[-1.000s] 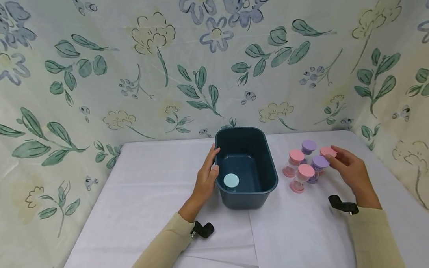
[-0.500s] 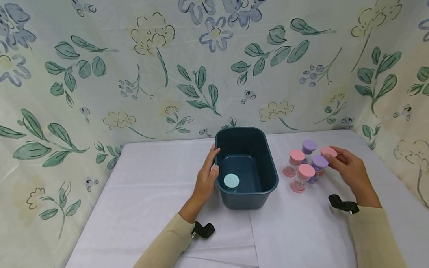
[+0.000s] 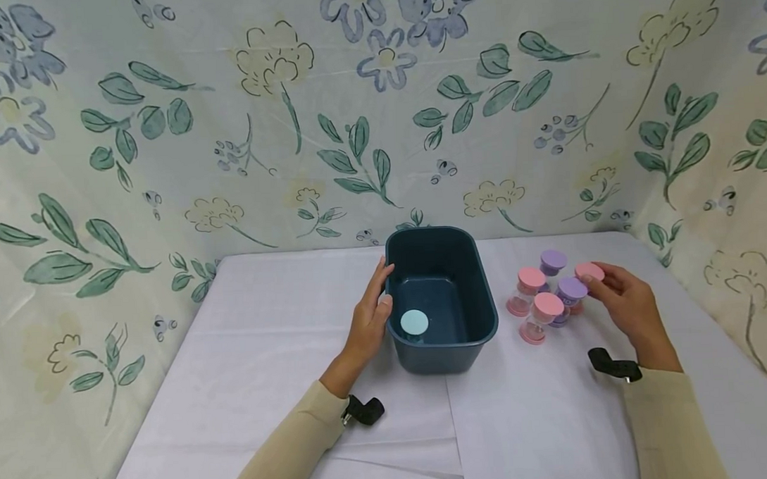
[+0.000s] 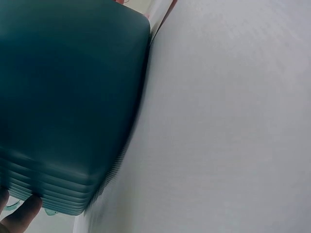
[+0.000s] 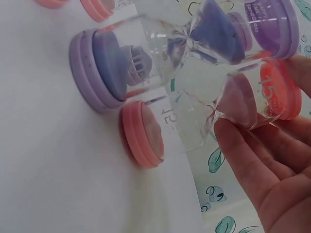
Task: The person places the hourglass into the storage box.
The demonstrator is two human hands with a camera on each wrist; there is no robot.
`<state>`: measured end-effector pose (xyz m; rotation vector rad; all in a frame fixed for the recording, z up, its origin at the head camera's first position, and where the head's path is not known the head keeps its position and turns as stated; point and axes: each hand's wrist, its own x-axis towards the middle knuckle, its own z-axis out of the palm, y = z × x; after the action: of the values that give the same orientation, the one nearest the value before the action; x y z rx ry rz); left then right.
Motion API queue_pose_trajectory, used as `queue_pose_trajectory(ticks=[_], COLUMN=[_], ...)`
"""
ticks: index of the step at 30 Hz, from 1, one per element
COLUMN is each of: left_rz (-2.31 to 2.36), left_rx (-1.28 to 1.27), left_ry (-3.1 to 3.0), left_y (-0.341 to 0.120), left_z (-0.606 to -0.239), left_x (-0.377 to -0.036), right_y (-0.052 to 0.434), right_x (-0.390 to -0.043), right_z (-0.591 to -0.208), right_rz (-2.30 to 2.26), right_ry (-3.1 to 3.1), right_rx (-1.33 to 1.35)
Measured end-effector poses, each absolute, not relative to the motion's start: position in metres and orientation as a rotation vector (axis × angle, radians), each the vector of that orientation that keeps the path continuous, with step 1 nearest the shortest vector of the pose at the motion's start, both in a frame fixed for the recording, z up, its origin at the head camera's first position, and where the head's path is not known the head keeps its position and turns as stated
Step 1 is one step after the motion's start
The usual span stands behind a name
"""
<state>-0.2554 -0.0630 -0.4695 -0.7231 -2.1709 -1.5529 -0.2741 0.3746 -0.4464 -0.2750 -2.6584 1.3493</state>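
Note:
My left hand (image 3: 366,314) rests along the left wall of a dark teal bin (image 3: 441,361), fingers fairly straight; its fingertips touch the ribbed side in the left wrist view. A round pale blue top (image 3: 414,322) shows inside the bin, its lower part hard to see. To the right, my right hand (image 3: 630,312) pinches a pink-capped hourglass (image 3: 590,271) near its upper end. In the right wrist view that hourglass (image 5: 268,92) is marked 15 and stands beside a purple-capped hourglass (image 5: 82,73). Its base seems to be at table level.
Two other pink hourglasses, one farther back (image 3: 531,279) and one in front (image 3: 546,308), stand close to two purple ones, a rear one (image 3: 553,262) and a nearer one (image 3: 572,290). White cloth covers the table (image 3: 285,327); a floral curtain (image 3: 354,128) hangs behind.

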Motion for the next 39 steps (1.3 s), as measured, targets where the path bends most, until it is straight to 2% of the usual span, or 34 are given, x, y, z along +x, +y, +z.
queue_pose_trajectory(ticks=[11, 19, 39], left_rz=[-1.532, -1.572, -1.586], left_rx=[-0.710, -0.732, -0.722], left_ry=[-2.177, -2.155, -2.163], left_y=[-0.063, -0.061, -0.058], left_z=[-0.461, -0.427, -0.434], left_x=[-0.254, -0.233, -0.229], right_y=[0.374, 0.375, 0.381], right_x=[-0.274, -0.273, -0.260], right_z=[-0.440, -0.436, -0.424], right_rz=[1.267, 1.260, 1.205], right_ry=[-2.638, -2.611, -2.556], right_rx=[-0.283, -0.284, -0.430])
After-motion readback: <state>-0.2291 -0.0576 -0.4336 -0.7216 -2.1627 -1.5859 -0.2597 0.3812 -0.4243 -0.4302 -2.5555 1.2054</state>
